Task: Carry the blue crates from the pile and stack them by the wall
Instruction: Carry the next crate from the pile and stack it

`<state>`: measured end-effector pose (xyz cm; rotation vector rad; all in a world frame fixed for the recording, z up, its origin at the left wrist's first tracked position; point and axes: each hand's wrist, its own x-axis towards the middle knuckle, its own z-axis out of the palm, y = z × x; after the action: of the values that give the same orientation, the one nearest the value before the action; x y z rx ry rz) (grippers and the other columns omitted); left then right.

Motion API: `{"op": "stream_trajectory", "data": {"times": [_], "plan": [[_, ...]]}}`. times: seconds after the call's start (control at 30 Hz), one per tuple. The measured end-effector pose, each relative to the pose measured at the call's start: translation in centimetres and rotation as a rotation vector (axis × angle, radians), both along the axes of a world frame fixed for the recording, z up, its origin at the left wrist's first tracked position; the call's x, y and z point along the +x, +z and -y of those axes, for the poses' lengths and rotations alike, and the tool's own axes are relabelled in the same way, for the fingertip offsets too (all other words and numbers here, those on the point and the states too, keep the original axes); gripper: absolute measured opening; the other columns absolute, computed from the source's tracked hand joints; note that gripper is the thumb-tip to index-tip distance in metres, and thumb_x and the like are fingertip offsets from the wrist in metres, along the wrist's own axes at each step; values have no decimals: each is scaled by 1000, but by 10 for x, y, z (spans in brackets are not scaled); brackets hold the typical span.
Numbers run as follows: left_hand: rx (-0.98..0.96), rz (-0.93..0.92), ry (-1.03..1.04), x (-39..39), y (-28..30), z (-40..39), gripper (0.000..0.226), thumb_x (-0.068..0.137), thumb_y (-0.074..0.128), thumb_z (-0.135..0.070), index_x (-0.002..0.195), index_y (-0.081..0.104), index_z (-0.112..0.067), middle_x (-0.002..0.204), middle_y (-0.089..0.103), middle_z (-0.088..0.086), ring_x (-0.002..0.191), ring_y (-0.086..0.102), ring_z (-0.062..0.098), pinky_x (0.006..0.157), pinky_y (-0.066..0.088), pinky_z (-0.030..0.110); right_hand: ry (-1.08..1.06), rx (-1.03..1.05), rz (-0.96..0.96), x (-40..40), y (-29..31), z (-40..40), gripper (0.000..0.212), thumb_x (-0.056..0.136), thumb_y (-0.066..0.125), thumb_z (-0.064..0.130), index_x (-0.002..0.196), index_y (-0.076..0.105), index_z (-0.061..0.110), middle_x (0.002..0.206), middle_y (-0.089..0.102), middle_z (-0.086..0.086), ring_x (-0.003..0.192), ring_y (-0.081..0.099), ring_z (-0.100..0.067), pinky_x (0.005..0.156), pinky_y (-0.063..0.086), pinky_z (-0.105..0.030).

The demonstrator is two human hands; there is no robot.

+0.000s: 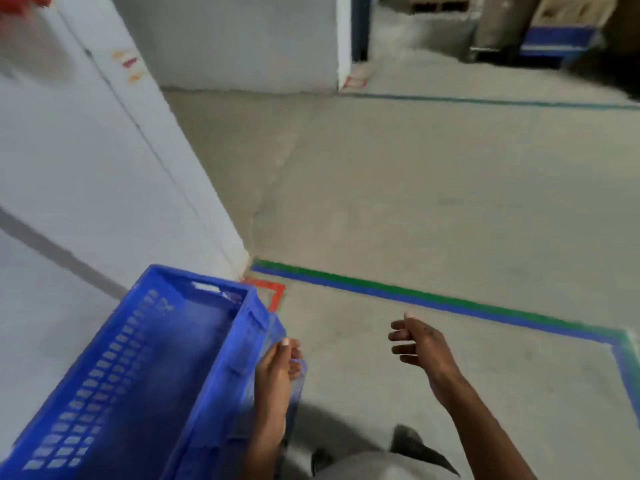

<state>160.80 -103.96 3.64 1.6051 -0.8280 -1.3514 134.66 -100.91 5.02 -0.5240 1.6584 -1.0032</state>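
Note:
A blue slotted crate fills the lower left, right beside the white wall. Motion blur smears its right side. My left hand rests on the crate's right rim, thumb on the outer edge; whether the fingers grip it is unclear. My right hand hangs in the air to the right of the crate, fingers spread and holding nothing. What the crate rests on is hidden below it.
Grey concrete floor stretches ahead. A green and blue tape line runs right from the wall corner, with a red corner mark there. My dark shoe is below. Boxes and a blue pallet stand at the far right.

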Motion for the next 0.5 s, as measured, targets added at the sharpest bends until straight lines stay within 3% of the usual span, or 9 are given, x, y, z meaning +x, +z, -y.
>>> {"op": "stream_trajectory", "data": {"times": [0.07, 0.2, 0.5], "plan": [[28, 17, -234, -49, -3, -2, 27, 105, 47, -13, 90, 67, -4, 71, 64, 8, 49, 57, 4, 49, 44, 16, -203, 15, 8, -47, -7, -49, 41, 104, 49, 43, 100, 76, 13, 92, 77, -10, 76, 71, -25, 75, 52, -37], [40, 74, -612, -160, -2, -24, 29, 106, 48, -23, 99, 70, -6, 78, 67, 7, 62, 57, 20, 61, 47, 29, -555, 60, 29, -134, -13, -157, 44, 104, 48, 43, 101, 75, 9, 89, 75, -12, 71, 67, -24, 70, 48, -32], [82, 75, -1102, -454, -24, -145, 32, 106, 48, -30, 105, 70, -7, 88, 66, 12, 70, 58, 23, 70, 47, 35, -1033, 127, 60, -313, -22, -399, 42, 102, 52, 44, 102, 74, 8, 86, 75, -7, 66, 63, -20, 68, 46, -32]]}}
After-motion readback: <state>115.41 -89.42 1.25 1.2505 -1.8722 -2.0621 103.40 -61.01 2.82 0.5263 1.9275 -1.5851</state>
